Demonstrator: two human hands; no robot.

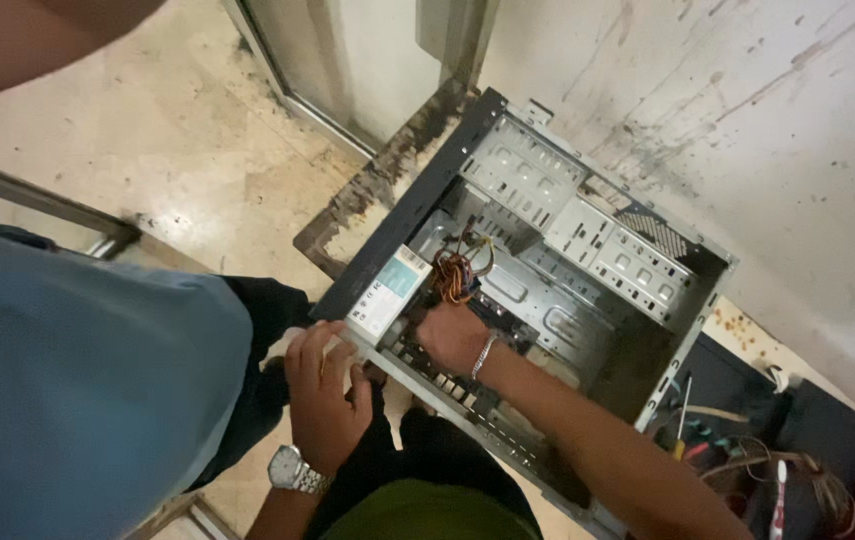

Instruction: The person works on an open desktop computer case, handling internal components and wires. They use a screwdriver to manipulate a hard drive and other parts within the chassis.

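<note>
The rigid, probably weighty power supply (388,292) sat in the sharp-edged metal case (587,250), the left hand (325,390) clasping its outer end and the right hand (454,335) closed against its inner face, the safest hold being its flat sides rather than its flexible wires (459,270).

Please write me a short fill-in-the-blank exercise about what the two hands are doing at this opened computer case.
1. The right hand, with a bracelet at its wrist, reaches ____ the computer case.
2. The left hand wears a ____ on its wrist.
3. The power supply with its bundle of wires lies just ____ the right hand in the picture.

Missing words: inside; watch; above
</note>
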